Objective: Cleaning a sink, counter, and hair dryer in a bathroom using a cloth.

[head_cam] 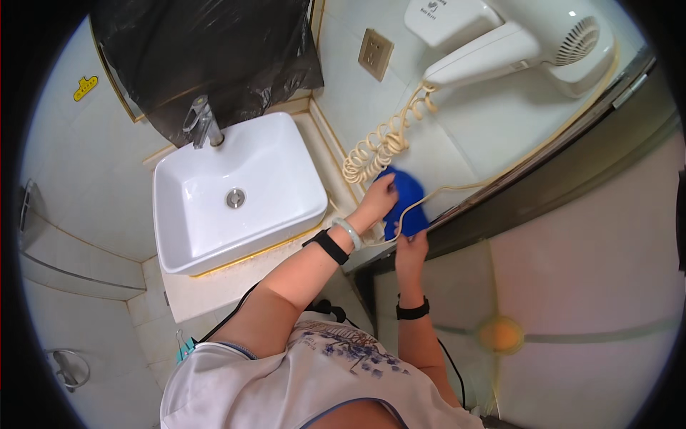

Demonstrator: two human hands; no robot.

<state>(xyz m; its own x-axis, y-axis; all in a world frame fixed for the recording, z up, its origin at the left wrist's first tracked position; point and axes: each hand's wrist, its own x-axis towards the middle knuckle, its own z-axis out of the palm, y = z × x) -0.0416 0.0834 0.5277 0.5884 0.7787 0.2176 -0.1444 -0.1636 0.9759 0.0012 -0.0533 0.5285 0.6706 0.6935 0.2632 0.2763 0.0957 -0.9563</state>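
Note:
A blue cloth (410, 193) lies against the tiled wall just right of the washbasin, under the coiled cord. My left hand (379, 197), with a pale bangle and a black strap at its wrist, grips the cloth's left side with bent fingers. At the cloth's lower edge, my right hand (411, 244) pinches the fabric; a black strap circles that wrist too. The straight part of a cream cable (410, 206) runs across the front of the cloth and passes close to the right fingers. Some fingertips are hidden by the hands and the cloth.
A white washbasin (289, 155) with a chrome faucet (206, 123) stands on a pale counter (214, 292). Above hang a white hair dryer (493, 51) and its coiled cord (378, 150). A wall socket (375, 54) is nearby. Black plastic sheeting (214, 48) covers the area behind the basin.

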